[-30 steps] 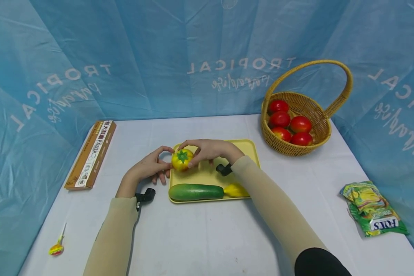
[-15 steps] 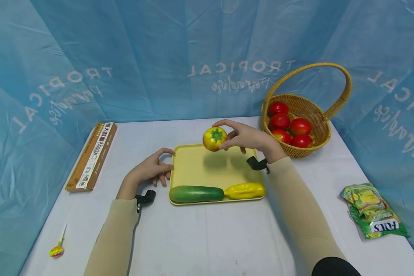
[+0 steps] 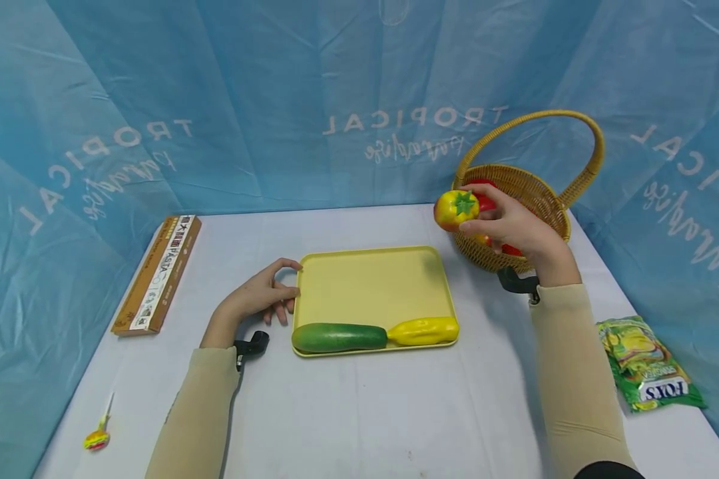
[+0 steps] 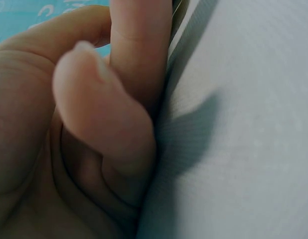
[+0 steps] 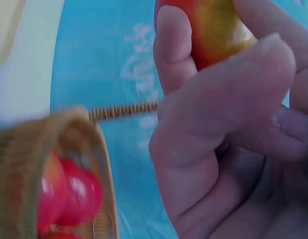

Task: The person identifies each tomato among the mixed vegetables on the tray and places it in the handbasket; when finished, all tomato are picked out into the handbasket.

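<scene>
My right hand holds a yellow-and-red tomato with a green star-shaped calyx, pinched between thumb and fingers. The tomato hangs in front of the left rim of a wicker basket, apart from the tray. Several red tomato-like fruits lie inside the basket, partly covered by the hand in the head view. At the left rim of a yellow tray, my left hand rests with index fingertip and thumb touching the edge. A green cucumber and a long, lumpy yellow vegetable lie along the tray's front side.
A brown pasta box lies at the back left of the white table. Near the front left is a lollipop. A green snack bag sits at the right, partly behind the right sleeve. The basket's tall handle arches upward.
My right hand has carried the yellow-and-red tomato from the tray's left side, across it and rightward to the basket. The left hand stays at the tray's rim.
</scene>
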`<state>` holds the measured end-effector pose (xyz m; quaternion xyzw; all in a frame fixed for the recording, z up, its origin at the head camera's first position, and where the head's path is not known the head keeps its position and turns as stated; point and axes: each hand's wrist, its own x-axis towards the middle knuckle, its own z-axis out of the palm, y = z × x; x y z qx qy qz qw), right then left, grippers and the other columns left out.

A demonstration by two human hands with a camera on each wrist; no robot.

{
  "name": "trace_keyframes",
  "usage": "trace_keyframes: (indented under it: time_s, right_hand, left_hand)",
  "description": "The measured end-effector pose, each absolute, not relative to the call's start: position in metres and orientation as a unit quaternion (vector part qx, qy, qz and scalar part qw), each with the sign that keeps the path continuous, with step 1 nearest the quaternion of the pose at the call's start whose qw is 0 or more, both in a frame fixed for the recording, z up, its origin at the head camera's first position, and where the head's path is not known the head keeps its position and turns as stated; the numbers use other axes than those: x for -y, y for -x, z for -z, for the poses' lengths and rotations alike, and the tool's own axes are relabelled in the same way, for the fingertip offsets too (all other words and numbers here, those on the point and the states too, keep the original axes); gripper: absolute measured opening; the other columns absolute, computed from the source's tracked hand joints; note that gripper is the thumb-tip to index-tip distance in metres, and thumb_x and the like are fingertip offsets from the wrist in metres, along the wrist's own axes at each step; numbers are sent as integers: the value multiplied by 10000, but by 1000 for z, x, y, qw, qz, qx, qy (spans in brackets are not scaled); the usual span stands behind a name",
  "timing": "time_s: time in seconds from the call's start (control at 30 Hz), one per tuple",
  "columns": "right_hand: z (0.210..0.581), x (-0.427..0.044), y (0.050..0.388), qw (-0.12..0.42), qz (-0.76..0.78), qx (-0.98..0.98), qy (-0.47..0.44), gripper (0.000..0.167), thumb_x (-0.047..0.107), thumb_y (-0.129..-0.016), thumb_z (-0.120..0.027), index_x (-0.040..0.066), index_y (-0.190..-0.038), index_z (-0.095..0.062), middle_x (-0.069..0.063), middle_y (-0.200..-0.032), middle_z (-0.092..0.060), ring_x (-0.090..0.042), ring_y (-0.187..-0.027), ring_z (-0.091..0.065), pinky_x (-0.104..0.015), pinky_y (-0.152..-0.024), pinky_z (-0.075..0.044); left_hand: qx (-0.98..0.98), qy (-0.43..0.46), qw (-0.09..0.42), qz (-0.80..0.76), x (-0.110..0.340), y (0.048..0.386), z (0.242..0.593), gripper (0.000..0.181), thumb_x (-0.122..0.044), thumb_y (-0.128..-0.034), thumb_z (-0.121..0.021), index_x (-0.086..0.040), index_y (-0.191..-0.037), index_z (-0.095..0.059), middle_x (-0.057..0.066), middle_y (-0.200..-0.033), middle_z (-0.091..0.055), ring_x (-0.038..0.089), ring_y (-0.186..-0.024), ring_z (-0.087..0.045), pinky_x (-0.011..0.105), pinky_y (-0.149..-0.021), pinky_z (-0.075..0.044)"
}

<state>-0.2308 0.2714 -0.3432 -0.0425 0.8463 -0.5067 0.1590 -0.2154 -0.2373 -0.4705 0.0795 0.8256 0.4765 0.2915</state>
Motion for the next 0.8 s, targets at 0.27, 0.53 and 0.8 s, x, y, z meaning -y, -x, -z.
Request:
trace_keyframes:
  time_s: [0.27,0.53,0.8]
  right_hand:
    - [343,-315,230,118,506,-854,6,803,425,-985,-744,330,-1633,-279,32,-994,-772,-195,-728,-640,-343,-530,-506]
    - [347,-342,238,111,506,-855,-36,912,459,-1005,-698,273,-1704,-143,144,-871,-771,-154,-640,-538,-317,-568,-499]
    - [357,-351,250,118,507,-850,-77,1008,520,-980,-702,247,-1717,-71,168,-834,-751,-149,-669,-565,-299,-608,-527]
  left_hand:
    - [-825,-78,290,-479,237,215,469,606,-281,-1045,-660,-218,-1557,-342,110,-792,-745,223,-558,-719,296,-449,-525]
    - [-822,-84,290,-482,237,216,470,607,-284,-1046,-661,-223,-1558,-341,117,-795,-745,229,-557,-719,306,-444,-527]
    - [-824,-74,288,-482,237,215,471,605,-290,-1038,-665,-243,-1552,-349,112,-787,-744,218,-550,-714,302,-439,-519]
